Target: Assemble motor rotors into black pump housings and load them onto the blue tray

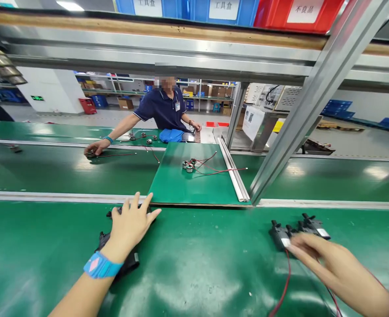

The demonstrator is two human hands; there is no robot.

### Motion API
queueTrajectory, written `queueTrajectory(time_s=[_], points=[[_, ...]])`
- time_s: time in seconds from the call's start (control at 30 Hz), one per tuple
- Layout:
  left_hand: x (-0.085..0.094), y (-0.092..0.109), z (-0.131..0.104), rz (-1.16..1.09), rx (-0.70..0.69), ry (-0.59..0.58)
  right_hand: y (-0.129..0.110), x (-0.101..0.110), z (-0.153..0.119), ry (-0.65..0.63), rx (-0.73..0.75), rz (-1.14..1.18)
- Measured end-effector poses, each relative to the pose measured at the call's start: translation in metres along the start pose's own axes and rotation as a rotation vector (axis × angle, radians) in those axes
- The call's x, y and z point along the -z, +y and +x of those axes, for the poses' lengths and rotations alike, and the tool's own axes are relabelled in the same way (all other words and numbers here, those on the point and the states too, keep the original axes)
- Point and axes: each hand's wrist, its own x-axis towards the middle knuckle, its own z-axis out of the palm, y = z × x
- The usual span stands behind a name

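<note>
My left hand (pixel 130 224), with a blue band at the wrist, reaches forward with its fingers spread and nothing in them. Beneath it, partly hidden, lie black plastic parts (pixel 131 260) on the green bench. My right hand (pixel 326 259) is curled, thumb and fingers at the near end of a black plastic unit (pixel 278 235) with stubby black nozzles, a white label and a red wire. Beside that one lies a similar black unit (pixel 315 226), also labelled. Red and dark wires run down below this hand.
A green board (pixel 173 189) bridges the conveyor, carrying small round motors (pixel 189 167) with wires and white strips (pixel 232 171). A slanted metal post (pixel 300 114) rises on the right. Across the belt, a co-worker's hand (pixel 97 147) touches another motor. Bins (pixel 224 15) sit overhead.
</note>
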Motion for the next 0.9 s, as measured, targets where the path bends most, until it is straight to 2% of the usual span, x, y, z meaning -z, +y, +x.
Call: queueTrajectory(time_s=[0.03, 0.1, 0.17, 0.27, 0.33, 0.47, 0.57, 0.63, 0.77, 0.9], points=[[-0.006, -0.011, -0.002, -0.003, 0.046, -0.077, -0.029, -0.009, 0.027, -0.093, 0.137, -0.024], [-0.015, -0.019, -0.009, -0.068, 0.059, -0.2, -0.08, -0.038, 0.084, -0.146, 0.387, -0.061], [-0.018, -0.014, -0.019, -0.16, 0.017, -0.234, -0.121, -0.075, 0.142, -0.143, 0.49, -0.122], [-0.016, 0.0, -0.035, -0.3, -0.087, -0.235, -0.164, -0.13, 0.22, -0.104, 0.406, -0.185], [-0.015, 0.006, -0.044, -0.382, -0.166, -0.247, -0.185, -0.158, 0.263, -0.087, 0.325, -0.199], [-0.024, 0.008, -0.055, -0.469, -0.375, -0.219, -0.211, -0.191, 0.319, -0.124, 0.201, -0.236], [-0.031, 0.008, -0.059, -0.437, -0.458, -0.116, -0.215, -0.201, 0.333, -0.183, 0.192, -0.251], [-0.029, 0.012, -0.063, -0.417, -0.465, -0.092, -0.211, -0.202, 0.325, -0.201, 0.219, -0.247], [-0.009, 0.026, -0.072, -0.472, -0.494, -0.19, -0.195, -0.192, 0.277, -0.249, 0.314, -0.233], [0.004, 0.039, -0.079, -0.431, -0.332, -0.19, -0.185, -0.176, 0.218, -0.271, 0.377, -0.242]])
